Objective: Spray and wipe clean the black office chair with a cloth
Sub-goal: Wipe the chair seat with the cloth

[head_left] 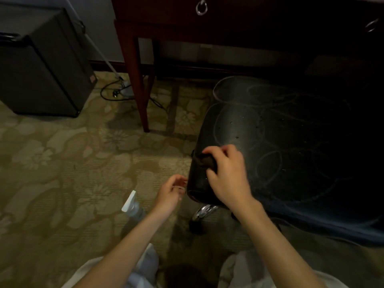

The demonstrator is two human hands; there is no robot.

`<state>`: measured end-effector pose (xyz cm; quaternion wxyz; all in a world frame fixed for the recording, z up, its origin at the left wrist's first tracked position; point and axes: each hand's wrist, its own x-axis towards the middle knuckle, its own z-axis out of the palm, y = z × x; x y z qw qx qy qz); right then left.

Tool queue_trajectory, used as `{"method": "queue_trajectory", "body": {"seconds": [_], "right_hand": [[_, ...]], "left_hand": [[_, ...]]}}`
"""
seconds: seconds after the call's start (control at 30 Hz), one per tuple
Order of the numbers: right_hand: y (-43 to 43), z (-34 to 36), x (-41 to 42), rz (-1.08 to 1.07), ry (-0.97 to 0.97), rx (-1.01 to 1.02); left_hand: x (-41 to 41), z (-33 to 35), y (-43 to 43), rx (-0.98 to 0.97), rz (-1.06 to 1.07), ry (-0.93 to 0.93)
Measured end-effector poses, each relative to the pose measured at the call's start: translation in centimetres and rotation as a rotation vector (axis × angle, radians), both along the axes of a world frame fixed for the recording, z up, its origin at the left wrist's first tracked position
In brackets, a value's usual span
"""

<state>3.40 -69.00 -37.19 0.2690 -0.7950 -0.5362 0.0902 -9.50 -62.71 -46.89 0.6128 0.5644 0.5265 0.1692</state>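
Note:
The black office chair (280, 142) fills the right half of the view, its seat marked with curved wipe streaks and small droplets. My right hand (226, 173) presses a bunched dark cloth (206, 161) against the seat's left edge. My left hand (171, 193) hovers just left of that edge with its fingers loosely apart, holding nothing. A clear spray bottle (133, 206) with a white trigger head stands on the carpet beside my left forearm.
A dark wooden desk (228, 23) with ring drawer pulls stands behind the chair, its leg (141, 90) on the floral carpet (62, 163). A black cabinet (41, 65) sits at the far left. Cables (116, 92) lie near the wall. A chrome chair base (204, 212) shows under the seat.

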Motion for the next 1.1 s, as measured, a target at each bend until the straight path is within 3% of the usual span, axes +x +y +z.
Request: {"method": "queue_trajectory", "body": {"seconds": [0.17, 0.43, 0.7, 0.93, 1.1], "right_hand": [[0.7, -2.1, -1.4, 0.041, -0.292, -0.222], [-4.7, -2.7, 0.0, -0.056, -0.246, -0.153], [-12.6, -2.3, 5.0, -0.385, -0.128, -0.153], [-14.6, -2.1, 7.5, -0.319, -0.108, -0.144], [-14.2, -0.4, 7.5, -0.307, 0.003, 0.058]], "left_hand": [[1.0, 0.5, -0.9, -0.095, 0.114, -0.043], [1.3, 2.2, -3.9, -0.154, 0.098, -0.018], [-0.2, 3.6, -9.3, -0.186, -0.148, 0.066], [-0.7, 4.4, -12.0, -0.075, -0.211, 0.114], [-1.8, 4.9, -11.8, 0.065, -0.185, 0.126]]}}
